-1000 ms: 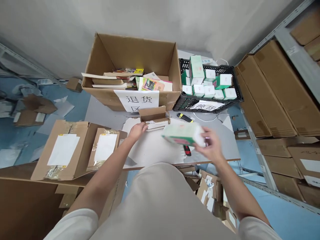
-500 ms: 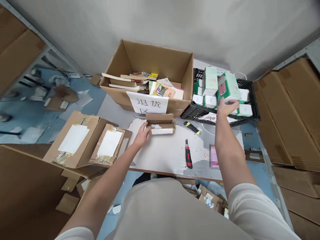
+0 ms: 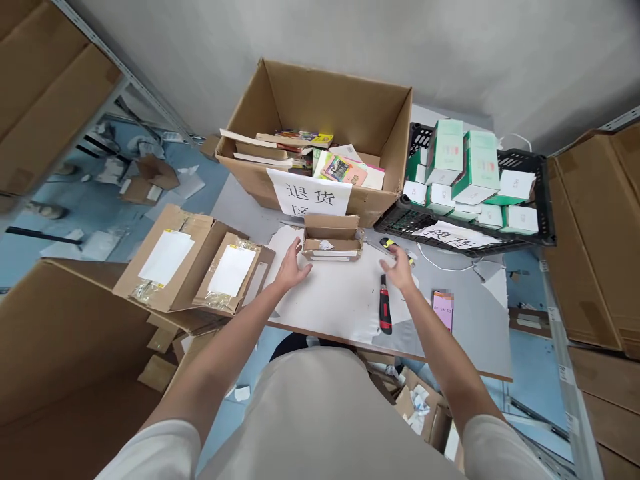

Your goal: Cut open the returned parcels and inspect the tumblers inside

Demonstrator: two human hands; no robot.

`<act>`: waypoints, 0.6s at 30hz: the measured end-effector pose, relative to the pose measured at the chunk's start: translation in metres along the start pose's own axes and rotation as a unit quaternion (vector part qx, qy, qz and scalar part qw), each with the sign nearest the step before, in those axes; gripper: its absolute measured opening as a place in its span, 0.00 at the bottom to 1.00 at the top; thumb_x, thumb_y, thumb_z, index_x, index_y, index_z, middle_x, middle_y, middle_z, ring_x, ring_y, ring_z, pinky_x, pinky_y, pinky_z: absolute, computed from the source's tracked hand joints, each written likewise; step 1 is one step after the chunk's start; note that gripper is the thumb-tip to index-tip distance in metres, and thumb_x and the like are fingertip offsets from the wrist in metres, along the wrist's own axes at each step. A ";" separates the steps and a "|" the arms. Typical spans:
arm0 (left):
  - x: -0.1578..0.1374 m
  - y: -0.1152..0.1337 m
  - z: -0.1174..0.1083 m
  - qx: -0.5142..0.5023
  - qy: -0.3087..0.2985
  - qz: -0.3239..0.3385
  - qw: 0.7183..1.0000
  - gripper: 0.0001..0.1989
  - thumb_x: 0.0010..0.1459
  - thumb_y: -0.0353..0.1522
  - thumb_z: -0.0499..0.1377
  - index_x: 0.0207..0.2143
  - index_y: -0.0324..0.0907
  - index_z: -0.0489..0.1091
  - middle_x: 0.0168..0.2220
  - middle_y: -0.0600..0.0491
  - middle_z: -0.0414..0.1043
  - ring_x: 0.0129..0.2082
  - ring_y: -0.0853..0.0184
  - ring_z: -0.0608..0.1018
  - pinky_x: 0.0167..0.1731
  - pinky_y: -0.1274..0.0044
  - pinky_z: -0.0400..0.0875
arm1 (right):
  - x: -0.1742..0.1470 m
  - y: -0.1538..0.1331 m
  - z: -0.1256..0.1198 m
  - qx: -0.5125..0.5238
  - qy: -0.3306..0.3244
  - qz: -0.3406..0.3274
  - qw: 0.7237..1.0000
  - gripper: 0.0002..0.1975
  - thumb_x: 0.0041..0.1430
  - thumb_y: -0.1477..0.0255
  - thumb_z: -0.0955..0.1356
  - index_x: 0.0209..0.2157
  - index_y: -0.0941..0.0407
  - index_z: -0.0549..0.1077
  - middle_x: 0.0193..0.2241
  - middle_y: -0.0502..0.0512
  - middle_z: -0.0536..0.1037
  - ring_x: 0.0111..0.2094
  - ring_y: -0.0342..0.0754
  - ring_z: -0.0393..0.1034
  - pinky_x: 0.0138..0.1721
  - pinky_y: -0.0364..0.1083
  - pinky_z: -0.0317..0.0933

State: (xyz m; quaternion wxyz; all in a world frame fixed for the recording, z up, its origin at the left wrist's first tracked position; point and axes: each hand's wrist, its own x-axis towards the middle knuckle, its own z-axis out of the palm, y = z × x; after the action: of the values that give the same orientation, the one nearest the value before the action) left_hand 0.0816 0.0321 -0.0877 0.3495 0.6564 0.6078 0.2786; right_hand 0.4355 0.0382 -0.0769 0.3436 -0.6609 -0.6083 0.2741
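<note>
An opened small cardboard box (image 3: 332,253) sits on the table with its flap up and crumpled paper inside. Just left of it is my left hand (image 3: 291,268), fingers apart and holding nothing. My right hand (image 3: 399,268) hovers open over the table to the box's right, empty too. Close by it are a red-and-black utility knife (image 3: 385,310) and a yellow-and-black one (image 3: 387,243), partly covered by the fingers. Green-and-white boxes (image 3: 475,167) fill the black crate (image 3: 549,200) at the back right; two lie on top of the others.
A large carton (image 3: 335,83) of books with a paper sign stands at the back. Two taped parcels (image 3: 170,257) with white labels are on the left, beside a big open carton (image 3: 65,373). A phone (image 3: 443,310) lies on the table (image 3: 475,333) at right. Shelves flank both sides.
My right hand has let go of a green-and-white box in the crate and come back over the table. My left hand has drawn slightly away from the small box. The view has shifted.
</note>
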 end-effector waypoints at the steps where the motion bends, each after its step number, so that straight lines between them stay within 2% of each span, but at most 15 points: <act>1: 0.002 -0.003 0.003 -0.006 -0.014 -0.041 0.999 0.47 0.49 0.36 0.62 0.67 0.38 0.42 0.65 0.35 0.52 0.63 0.49 0.64 0.56 0.59 0.66 | -0.004 0.007 0.020 0.030 -0.051 0.039 0.998 0.29 0.46 0.65 0.71 0.50 0.56 0.63 0.50 0.64 0.69 0.49 0.56 0.67 0.52 0.61 0.61; 4: 0.007 -0.011 0.013 -0.028 -0.062 -0.126 0.990 0.47 0.45 0.36 0.65 0.65 0.38 0.48 0.62 0.36 0.59 0.63 0.47 0.63 0.55 0.59 0.66 | -0.005 0.017 0.066 0.098 -0.119 0.112 0.982 0.36 0.40 0.67 0.73 0.53 0.54 0.61 0.55 0.64 0.66 0.54 0.57 0.64 0.54 0.61 0.59; 6: 0.006 -0.015 0.022 -0.075 -0.072 -0.142 0.984 0.46 0.45 0.34 0.66 0.65 0.40 0.49 0.61 0.39 0.62 0.62 0.50 0.65 0.55 0.60 0.66 | -0.005 0.015 0.086 0.124 -0.126 0.132 0.975 0.38 0.41 0.69 0.73 0.55 0.54 0.58 0.56 0.64 0.65 0.57 0.57 0.62 0.56 0.60 0.57; 9: -0.001 -0.015 0.031 -0.143 -0.052 -0.150 0.977 0.46 0.44 0.31 0.66 0.64 0.43 0.48 0.61 0.40 0.62 0.60 0.53 0.68 0.53 0.63 0.67 | -0.014 0.001 0.104 0.136 -0.106 0.131 0.976 0.38 0.42 0.71 0.71 0.56 0.56 0.55 0.56 0.66 0.65 0.58 0.55 0.61 0.58 0.58 0.55; 12: -0.014 -0.007 0.027 -0.173 -0.020 -0.139 0.975 0.44 0.44 0.29 0.65 0.63 0.44 0.50 0.61 0.40 0.60 0.60 0.55 0.67 0.54 0.62 0.67 | -0.038 -0.021 0.108 0.140 -0.092 0.090 0.982 0.36 0.44 0.72 0.70 0.55 0.58 0.56 0.55 0.67 0.65 0.58 0.54 0.61 0.59 0.57 0.54; 14: -0.025 0.001 0.015 -0.188 -0.003 -0.102 0.977 0.41 0.45 0.30 0.64 0.62 0.46 0.52 0.62 0.42 0.58 0.61 0.56 0.65 0.55 0.62 0.66 | -0.061 -0.038 0.103 0.150 -0.069 0.073 0.984 0.34 0.46 0.71 0.70 0.55 0.58 0.57 0.54 0.67 0.66 0.57 0.55 0.62 0.59 0.58 0.55; 18: -0.054 0.019 -0.015 -0.203 -0.025 0.009 0.979 0.35 0.48 0.32 0.62 0.59 0.48 0.56 0.60 0.45 0.59 0.60 0.58 0.66 0.56 0.62 0.66 | -0.122 -0.069 0.070 0.134 0.037 0.040 0.989 0.32 0.51 0.67 0.69 0.57 0.54 0.57 0.56 0.66 0.65 0.57 0.55 0.62 0.55 0.58 0.61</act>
State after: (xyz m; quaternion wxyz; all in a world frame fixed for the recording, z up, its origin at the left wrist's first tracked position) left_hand 0.0756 -0.0199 -0.0599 0.4882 0.5838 0.5239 0.3825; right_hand 0.3247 -0.0730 -0.0724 0.4399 -0.6427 -0.5257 0.3422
